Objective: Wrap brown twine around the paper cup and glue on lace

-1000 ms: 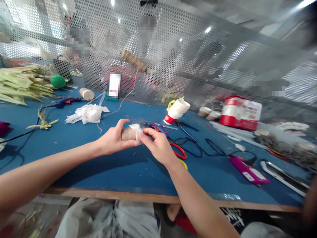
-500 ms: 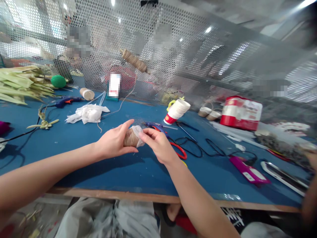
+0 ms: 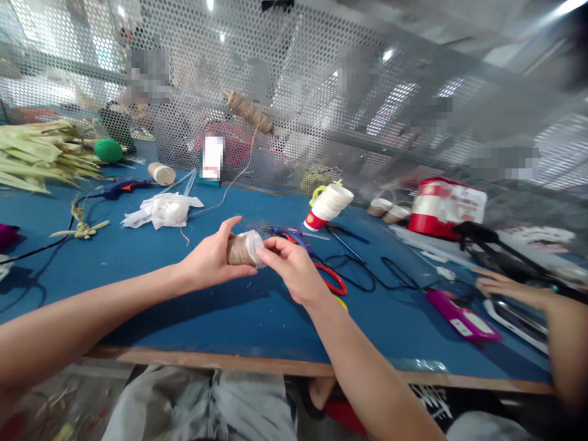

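Above the blue table, my left hand (image 3: 209, 260) holds a small twine-wrapped cup (image 3: 239, 252) lying sideways, its thumb and fingers around the twine part. White lace (image 3: 253, 245) circles the cup's right-hand end. My right hand (image 3: 296, 269) pinches the lace at that end, fingertips and thumb pressed together. The right fingers hide part of the rim. Just behind the right hand lie a blue glue gun (image 3: 294, 236) and red-handled scissors (image 3: 334, 278).
A crumpled white plastic bag (image 3: 160, 211) lies left of centre. Stacked paper cups (image 3: 327, 207) lean at the back. A twine spool (image 3: 249, 113) is at the mesh screen (image 3: 184, 73). At right, another person's hand (image 3: 514, 288) is near a purple box (image 3: 462, 315) and black cables.
The cup has turned slightly in my hands, showing more of its lace end. At right, another person's hand has come further into view with a dark object near it.
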`<action>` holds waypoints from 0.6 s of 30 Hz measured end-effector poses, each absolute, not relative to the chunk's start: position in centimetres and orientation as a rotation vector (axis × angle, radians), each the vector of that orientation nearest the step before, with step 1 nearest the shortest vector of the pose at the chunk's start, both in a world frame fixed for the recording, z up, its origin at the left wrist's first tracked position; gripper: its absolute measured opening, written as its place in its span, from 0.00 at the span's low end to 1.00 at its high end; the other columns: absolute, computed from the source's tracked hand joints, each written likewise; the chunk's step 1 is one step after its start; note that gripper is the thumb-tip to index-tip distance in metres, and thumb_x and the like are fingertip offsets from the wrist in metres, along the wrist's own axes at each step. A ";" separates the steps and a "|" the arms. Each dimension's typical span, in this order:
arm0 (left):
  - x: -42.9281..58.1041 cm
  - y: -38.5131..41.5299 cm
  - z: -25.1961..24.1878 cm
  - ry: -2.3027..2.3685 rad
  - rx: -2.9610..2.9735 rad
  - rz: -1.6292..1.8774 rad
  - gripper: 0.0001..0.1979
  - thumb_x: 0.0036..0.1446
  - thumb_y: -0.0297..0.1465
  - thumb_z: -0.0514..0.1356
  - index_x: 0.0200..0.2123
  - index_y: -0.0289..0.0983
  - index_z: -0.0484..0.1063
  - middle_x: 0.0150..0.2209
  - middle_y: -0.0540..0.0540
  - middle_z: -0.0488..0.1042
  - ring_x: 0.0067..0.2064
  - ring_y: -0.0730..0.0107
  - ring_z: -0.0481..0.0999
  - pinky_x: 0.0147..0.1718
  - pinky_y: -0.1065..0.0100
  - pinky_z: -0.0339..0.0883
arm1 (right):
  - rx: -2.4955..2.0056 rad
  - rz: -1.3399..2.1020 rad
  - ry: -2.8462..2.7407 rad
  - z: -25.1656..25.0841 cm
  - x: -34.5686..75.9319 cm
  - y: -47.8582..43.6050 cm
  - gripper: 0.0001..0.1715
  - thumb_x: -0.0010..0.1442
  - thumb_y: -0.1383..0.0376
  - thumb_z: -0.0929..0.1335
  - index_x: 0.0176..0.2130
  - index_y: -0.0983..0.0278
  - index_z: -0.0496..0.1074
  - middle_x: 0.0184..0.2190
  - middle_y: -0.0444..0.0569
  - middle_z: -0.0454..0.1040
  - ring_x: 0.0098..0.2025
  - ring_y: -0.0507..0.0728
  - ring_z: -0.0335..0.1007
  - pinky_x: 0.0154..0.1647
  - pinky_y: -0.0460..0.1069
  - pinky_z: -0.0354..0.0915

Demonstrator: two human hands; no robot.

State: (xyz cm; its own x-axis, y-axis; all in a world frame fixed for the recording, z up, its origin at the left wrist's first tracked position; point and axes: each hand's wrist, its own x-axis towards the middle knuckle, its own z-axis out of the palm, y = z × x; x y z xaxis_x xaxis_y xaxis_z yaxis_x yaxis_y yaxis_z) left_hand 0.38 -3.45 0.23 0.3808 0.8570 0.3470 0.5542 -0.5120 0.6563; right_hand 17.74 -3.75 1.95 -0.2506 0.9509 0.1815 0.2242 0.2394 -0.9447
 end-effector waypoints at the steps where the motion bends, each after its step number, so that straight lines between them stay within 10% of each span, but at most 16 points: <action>1: 0.3 -3.4 0.1 1.224 2.280 0.943 0.45 0.42 0.46 0.59 0.57 0.34 0.40 0.42 0.38 0.68 0.39 0.58 0.73 0.36 0.61 0.66 | -1.103 1.063 -1.621 2.0 17.8 -3.6 0.13 0.48 0.57 0.67 0.30 0.65 0.68 0.27 0.45 0.70 0.31 0.51 0.65 0.35 0.48 0.61; 18: -0.1 -3.3 0.2 0.981 3.252 0.742 0.27 0.53 0.38 0.53 0.54 0.32 0.51 0.48 0.36 0.66 0.44 0.57 0.68 0.38 0.61 0.61 | -1.150 1.251 -1.595 2.1 18.4 -2.5 0.18 0.48 0.56 0.68 0.37 0.65 0.70 0.35 0.49 0.72 0.39 0.53 0.66 0.43 0.50 0.60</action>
State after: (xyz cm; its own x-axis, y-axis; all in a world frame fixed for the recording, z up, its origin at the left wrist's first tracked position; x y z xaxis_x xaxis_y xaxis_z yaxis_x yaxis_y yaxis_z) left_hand -0.08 -3.30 0.21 0.7567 0.4427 0.4810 0.5831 -0.7897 -0.1906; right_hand 18.40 -2.47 2.10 -0.2774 0.9595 0.0491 0.1810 0.1024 -0.9781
